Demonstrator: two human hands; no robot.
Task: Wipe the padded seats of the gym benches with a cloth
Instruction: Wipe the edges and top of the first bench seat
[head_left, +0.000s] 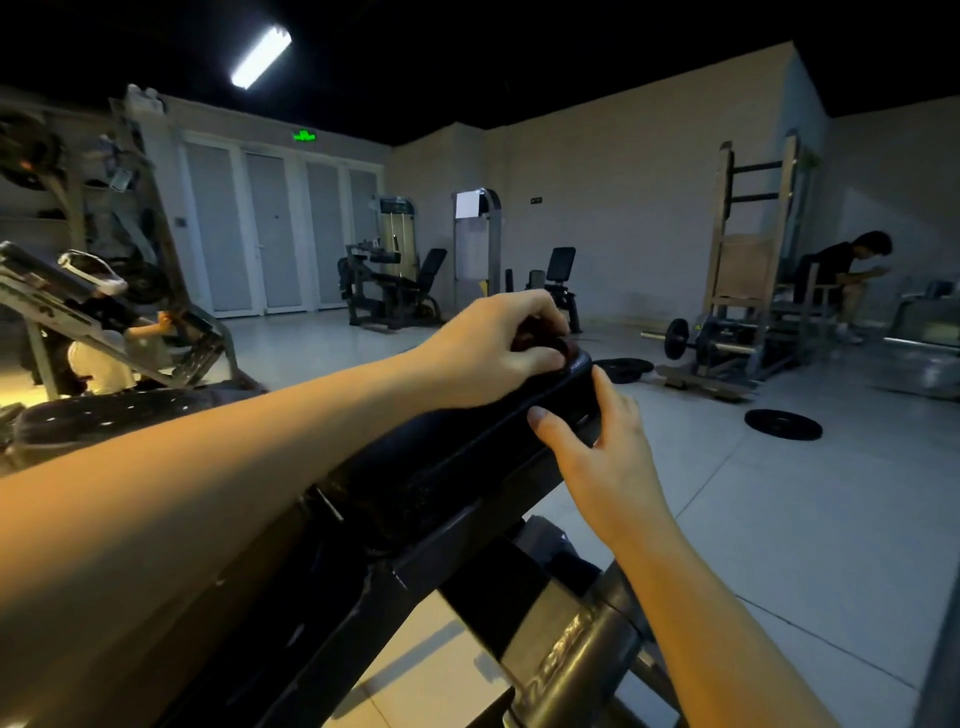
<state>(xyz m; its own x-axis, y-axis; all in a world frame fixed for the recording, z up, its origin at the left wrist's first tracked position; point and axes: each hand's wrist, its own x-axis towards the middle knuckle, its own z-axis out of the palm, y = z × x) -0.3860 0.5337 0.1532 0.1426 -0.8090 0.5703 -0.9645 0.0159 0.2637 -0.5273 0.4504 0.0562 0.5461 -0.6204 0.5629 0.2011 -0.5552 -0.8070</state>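
Leftmost: grey steel plate-loaded machine (104, 322), with a person in a white top (98, 364) low behind its frame. Left hand (493, 353) reaches across from the left. Its fingers (540, 312) are curled tight, clamped on a bunched dark reddish-brown cloth (563, 347). The cloth is pressed onto the far upper end of the black padded seat (441, 457). Seat surface: black vinyl, tilted, seam running along the edge, pale scuff flecks toward the near end. It is mounted on a black and grey steel frame (561, 654). Right hand (602, 452) grips the seat's right edge just below the cloth, thumb on the top face, fingers down over the side. Further right: two black round weight plates (783, 424) lie flat on the grey tiled floor (779, 519). A seated person in a black shirt (836, 265) is farther back.
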